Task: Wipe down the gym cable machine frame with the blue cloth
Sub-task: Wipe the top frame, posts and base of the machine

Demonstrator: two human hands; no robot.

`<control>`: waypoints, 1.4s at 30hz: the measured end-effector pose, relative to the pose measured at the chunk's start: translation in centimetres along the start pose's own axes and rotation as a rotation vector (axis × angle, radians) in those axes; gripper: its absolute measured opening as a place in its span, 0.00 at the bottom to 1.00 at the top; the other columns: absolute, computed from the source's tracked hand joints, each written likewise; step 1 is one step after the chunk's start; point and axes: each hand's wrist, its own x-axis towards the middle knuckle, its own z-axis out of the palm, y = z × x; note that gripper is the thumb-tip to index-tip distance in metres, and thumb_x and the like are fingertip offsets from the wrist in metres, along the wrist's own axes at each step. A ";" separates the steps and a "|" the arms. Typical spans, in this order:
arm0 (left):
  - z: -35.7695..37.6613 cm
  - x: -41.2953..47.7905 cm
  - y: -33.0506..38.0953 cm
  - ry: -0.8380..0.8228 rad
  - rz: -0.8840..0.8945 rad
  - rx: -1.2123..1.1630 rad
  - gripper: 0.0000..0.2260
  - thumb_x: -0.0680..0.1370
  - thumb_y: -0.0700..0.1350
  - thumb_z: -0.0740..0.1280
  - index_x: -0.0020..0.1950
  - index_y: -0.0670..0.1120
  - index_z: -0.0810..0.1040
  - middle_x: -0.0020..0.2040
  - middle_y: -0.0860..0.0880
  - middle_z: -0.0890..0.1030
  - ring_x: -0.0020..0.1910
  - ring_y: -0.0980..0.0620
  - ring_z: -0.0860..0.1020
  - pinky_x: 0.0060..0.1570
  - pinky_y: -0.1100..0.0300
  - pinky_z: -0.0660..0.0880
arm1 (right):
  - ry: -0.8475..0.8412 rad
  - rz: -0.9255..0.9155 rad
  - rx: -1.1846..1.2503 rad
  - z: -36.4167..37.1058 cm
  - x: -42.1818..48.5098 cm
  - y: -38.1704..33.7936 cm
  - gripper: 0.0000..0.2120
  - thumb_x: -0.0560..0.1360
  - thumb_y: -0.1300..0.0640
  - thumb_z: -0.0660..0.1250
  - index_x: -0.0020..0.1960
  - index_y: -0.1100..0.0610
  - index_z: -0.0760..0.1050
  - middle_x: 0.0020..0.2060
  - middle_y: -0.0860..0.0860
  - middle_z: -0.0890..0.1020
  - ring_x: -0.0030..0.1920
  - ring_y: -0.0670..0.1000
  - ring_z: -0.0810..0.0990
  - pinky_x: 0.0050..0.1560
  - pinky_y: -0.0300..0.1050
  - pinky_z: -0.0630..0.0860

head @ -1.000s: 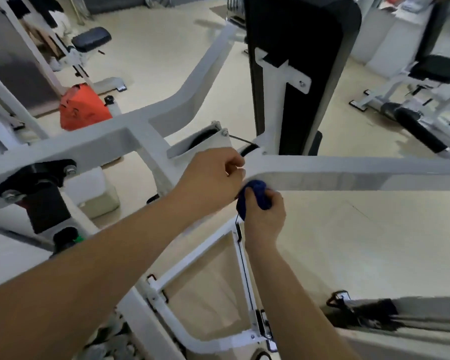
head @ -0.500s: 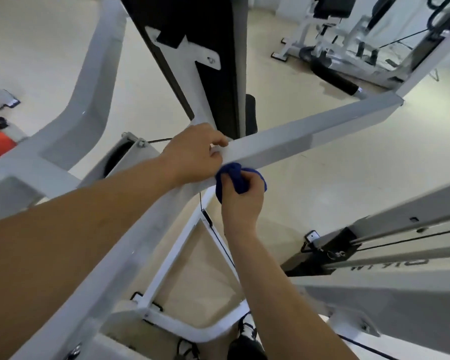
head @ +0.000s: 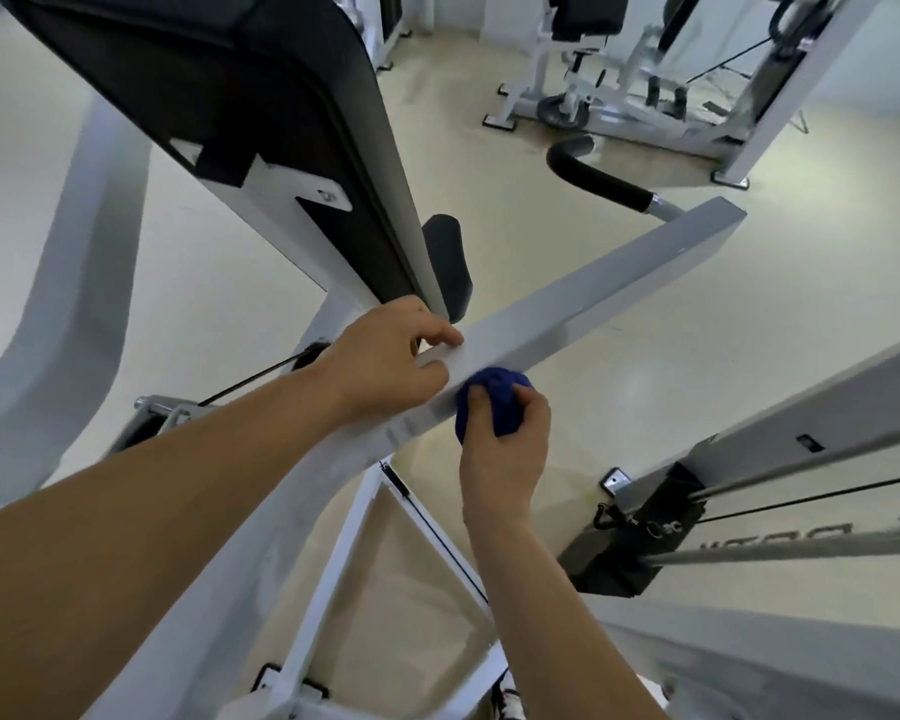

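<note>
A white square bar of the cable machine frame [head: 593,288] runs from lower left up to the right. My left hand [head: 385,350] grips the top of this bar, fingers curled over its far edge. Just to its right, my right hand [head: 505,449] holds a bunched blue cloth [head: 494,402] against the near side face of the bar. A black padded backrest [head: 261,122] stands behind the bar on a white post.
A black weight stack block [head: 630,532] with steel guide rods and a cable sits at the right. A black foam handle [head: 593,179] sticks out beyond the bar's end. Other white gym machines [head: 619,80] stand at the back right. Lower frame tubes [head: 333,579] lie below my arms.
My view has swung to the right and tilted, so the bar now slants up to the right. Both hands remain at the same spot on the bar; the cloth has shifted slightly along it.
</note>
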 end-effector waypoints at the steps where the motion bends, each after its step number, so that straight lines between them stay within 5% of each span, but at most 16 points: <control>1: 0.1 0.4 0.1 -0.011 0.006 0.004 0.15 0.76 0.46 0.69 0.62 0.57 0.82 0.54 0.60 0.76 0.48 0.58 0.77 0.51 0.62 0.76 | 0.059 0.026 0.021 -0.3 2.0 -0.3 0.10 0.78 0.54 0.73 0.55 0.48 0.73 0.53 0.47 0.79 0.51 0.42 0.79 0.52 0.36 0.77; 4: 0.5 1.8 0.2 -0.031 0.032 0.013 0.16 0.75 0.46 0.69 0.62 0.58 0.81 0.53 0.62 0.75 0.49 0.60 0.77 0.54 0.60 0.77 | 0.182 0.052 0.034 -0.9 7.3 -1.9 0.11 0.79 0.55 0.70 0.51 0.41 0.70 0.51 0.42 0.77 0.50 0.41 0.78 0.59 0.45 0.78; 8: 1.0 4.4 1.4 -0.030 0.101 0.018 0.16 0.76 0.46 0.67 0.63 0.56 0.81 0.54 0.63 0.75 0.49 0.60 0.78 0.56 0.56 0.78 | 0.170 -0.009 0.053 0.5 6.0 -2.0 0.11 0.82 0.55 0.67 0.51 0.40 0.68 0.50 0.40 0.76 0.48 0.36 0.77 0.53 0.38 0.74; 12: 1.9 6.7 2.5 -0.070 0.136 0.037 0.17 0.76 0.49 0.68 0.65 0.55 0.80 0.54 0.64 0.73 0.49 0.61 0.77 0.57 0.55 0.78 | 0.057 -0.085 0.011 0.2 3.9 -0.2 0.08 0.81 0.57 0.68 0.55 0.47 0.70 0.52 0.48 0.77 0.51 0.45 0.78 0.53 0.41 0.76; 15: 2.5 7.0 2.0 -0.058 0.185 0.065 0.18 0.75 0.51 0.68 0.65 0.54 0.81 0.54 0.63 0.73 0.50 0.60 0.76 0.57 0.55 0.78 | 0.126 -0.072 0.003 -1.3 8.7 -1.5 0.11 0.80 0.57 0.69 0.51 0.43 0.70 0.52 0.46 0.77 0.49 0.38 0.78 0.52 0.34 0.75; 17: 2.8 6.8 1.7 -0.016 0.242 0.093 0.18 0.76 0.49 0.69 0.66 0.51 0.82 0.53 0.60 0.74 0.51 0.60 0.75 0.55 0.57 0.77 | 0.185 -0.089 -0.018 -2.4 12.6 -2.4 0.11 0.80 0.57 0.69 0.50 0.43 0.70 0.52 0.46 0.78 0.50 0.41 0.78 0.55 0.40 0.76; 21: 3.4 6.5 1.5 0.051 0.267 0.089 0.19 0.76 0.48 0.69 0.66 0.48 0.81 0.52 0.57 0.75 0.50 0.58 0.73 0.49 0.59 0.74 | 0.145 -0.169 -0.095 -2.9 13.7 -1.8 0.06 0.81 0.56 0.67 0.55 0.50 0.71 0.51 0.48 0.77 0.50 0.43 0.77 0.53 0.41 0.74; 26: 4.0 6.1 1.2 0.081 0.303 0.116 0.19 0.77 0.49 0.67 0.67 0.46 0.81 0.53 0.55 0.77 0.51 0.53 0.76 0.51 0.52 0.78 | 0.022 -0.309 -0.117 -2.3 8.6 1.4 0.18 0.81 0.59 0.68 0.68 0.47 0.73 0.62 0.44 0.75 0.64 0.44 0.75 0.65 0.38 0.73; 30: 3.8 5.6 1.5 0.092 0.284 0.151 0.19 0.78 0.51 0.66 0.67 0.48 0.81 0.52 0.55 0.78 0.51 0.52 0.76 0.50 0.50 0.79 | 0.067 -0.296 -0.093 -2.5 10.6 0.4 0.14 0.81 0.58 0.68 0.63 0.44 0.73 0.61 0.46 0.75 0.62 0.45 0.76 0.67 0.49 0.75; 34: 4.0 5.3 1.7 0.108 0.274 0.169 0.18 0.78 0.51 0.65 0.66 0.50 0.82 0.52 0.56 0.77 0.50 0.51 0.75 0.48 0.51 0.79 | 0.182 -0.221 -0.092 -3.5 15.6 -2.5 0.16 0.81 0.49 0.68 0.67 0.40 0.71 0.64 0.43 0.76 0.62 0.44 0.77 0.67 0.50 0.76; 37: 4.1 5.3 1.6 0.124 0.275 0.165 0.16 0.79 0.50 0.66 0.66 0.50 0.82 0.52 0.56 0.78 0.49 0.52 0.75 0.46 0.53 0.79 | 0.239 -0.163 -0.116 -4.1 17.9 -4.1 0.10 0.80 0.45 0.68 0.56 0.32 0.71 0.56 0.39 0.79 0.55 0.42 0.79 0.61 0.55 0.79; 42: 4.2 5.2 1.8 0.146 0.272 0.134 0.16 0.78 0.50 0.65 0.64 0.50 0.83 0.52 0.56 0.79 0.49 0.51 0.76 0.46 0.52 0.79 | 0.184 -0.179 -0.106 -2.6 13.4 -1.4 0.10 0.81 0.52 0.67 0.55 0.37 0.71 0.53 0.41 0.79 0.55 0.46 0.79 0.58 0.44 0.77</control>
